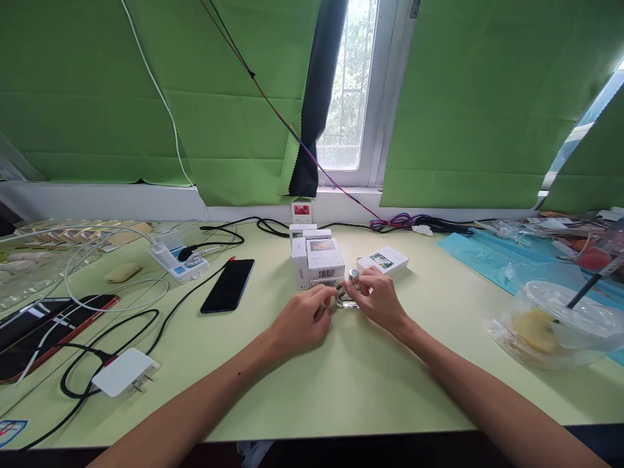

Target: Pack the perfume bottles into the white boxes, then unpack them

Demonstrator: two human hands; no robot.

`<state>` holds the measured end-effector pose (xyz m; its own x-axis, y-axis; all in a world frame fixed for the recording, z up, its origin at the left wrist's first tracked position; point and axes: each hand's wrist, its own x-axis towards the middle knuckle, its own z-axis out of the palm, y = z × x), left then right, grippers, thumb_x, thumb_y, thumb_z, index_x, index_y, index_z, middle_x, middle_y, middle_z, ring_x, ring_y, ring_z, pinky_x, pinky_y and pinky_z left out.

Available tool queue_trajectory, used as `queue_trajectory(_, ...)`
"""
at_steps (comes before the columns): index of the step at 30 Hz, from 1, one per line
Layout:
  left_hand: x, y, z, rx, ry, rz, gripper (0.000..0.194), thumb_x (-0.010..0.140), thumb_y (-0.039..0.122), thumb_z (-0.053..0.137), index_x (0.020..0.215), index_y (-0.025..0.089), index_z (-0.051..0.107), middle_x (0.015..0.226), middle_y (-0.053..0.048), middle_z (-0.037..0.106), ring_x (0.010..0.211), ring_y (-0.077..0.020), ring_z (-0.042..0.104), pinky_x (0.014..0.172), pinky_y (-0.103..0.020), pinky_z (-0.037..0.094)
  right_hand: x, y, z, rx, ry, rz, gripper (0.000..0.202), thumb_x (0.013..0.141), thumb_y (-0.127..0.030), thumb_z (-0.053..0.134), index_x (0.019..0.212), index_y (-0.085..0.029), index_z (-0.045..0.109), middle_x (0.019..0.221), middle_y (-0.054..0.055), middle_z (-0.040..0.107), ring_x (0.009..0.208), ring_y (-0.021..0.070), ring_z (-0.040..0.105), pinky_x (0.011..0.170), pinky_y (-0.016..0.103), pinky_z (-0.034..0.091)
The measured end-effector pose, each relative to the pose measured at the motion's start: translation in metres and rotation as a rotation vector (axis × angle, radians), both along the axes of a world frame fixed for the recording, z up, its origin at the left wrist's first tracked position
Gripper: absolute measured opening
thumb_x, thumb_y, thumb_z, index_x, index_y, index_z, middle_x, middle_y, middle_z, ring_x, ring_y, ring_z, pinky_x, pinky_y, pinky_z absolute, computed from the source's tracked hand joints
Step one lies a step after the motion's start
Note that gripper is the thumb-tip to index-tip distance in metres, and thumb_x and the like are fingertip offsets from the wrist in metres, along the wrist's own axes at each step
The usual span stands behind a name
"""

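Near the middle of the table, a small clear glass bottle (347, 303) with a silvery cap sits between my two hands; it looks like a perfume bottle. My right hand (379, 298) is closed on its right side, fingers around the cap and thumb against the front. From the left, my left hand (307, 316) meets the bottle with its fingertips, the other fingers curled in. My fingers cover part of the glass. Just behind stand stacked small white boxes (325, 259) with printed pictures. Another white box (383, 260) lies flat behind my right hand.
To the left lie a black phone (227, 286), a power strip (179, 260), a white charger (125, 372) and looping cables. At the right are a lidded plastic cup (565, 322) in a clear bag and blue sheeting (492, 257). Green curtains (234, 117) hang behind.
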<state>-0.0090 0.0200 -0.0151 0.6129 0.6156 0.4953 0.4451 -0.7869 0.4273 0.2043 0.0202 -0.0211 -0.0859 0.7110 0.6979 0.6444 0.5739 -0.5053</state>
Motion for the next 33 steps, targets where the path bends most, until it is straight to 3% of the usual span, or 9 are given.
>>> queue_trajectory(3,-0.001,0.001,-0.001,-0.056,-0.15,0.034,0.045,0.088,0.009,0.051,0.13,0.023,0.051,0.089,0.002,0.063,0.052,-0.0062,0.048,0.054,-0.02,0.045,-0.002,-0.001,0.0,-0.022,0.01,0.083,0.053,0.097,-0.039,0.062,0.058,-0.024,0.03,0.055,-0.002,0.045,0.062,0.0166,0.044,0.064,0.031,0.041)
queue_trajectory(7,-0.001,0.001,0.001,-0.03,-0.208,0.033,0.052,0.09,0.011,0.052,0.139,0.026,0.046,0.09,0.003,0.059,0.05,-0.0037,0.042,0.049,-0.017,0.041,-0.005,-0.004,0.0,-0.031,0.034,0.185,0.047,0.098,-0.037,0.062,0.061,-0.024,0.035,0.06,-0.001,0.052,0.065,0.0171,0.049,0.067,0.032,0.043)
queue_trajectory(13,-0.001,-0.001,0.004,0.037,-0.186,0.034,0.053,0.092,0.014,0.055,0.142,0.028,0.048,0.089,0.003,0.057,0.051,-0.0034,0.043,0.051,-0.017,0.043,-0.006,-0.006,-0.002,-0.052,0.023,0.258,0.038,0.095,-0.032,0.065,0.065,-0.024,0.042,0.07,0.002,0.061,0.078,0.0206,0.056,0.071,0.033,0.046)
queue_trajectory(33,-0.001,0.001,0.004,0.062,-0.154,0.073,0.04,0.095,0.014,0.054,0.133,0.025,0.058,0.089,0.002,0.054,0.055,-0.0046,0.045,0.053,-0.018,0.044,-0.008,-0.015,0.008,-0.116,-0.028,0.355,0.029,0.09,-0.021,0.067,0.069,-0.024,0.047,0.091,0.003,0.074,0.093,0.022,0.058,0.084,0.037,0.051)
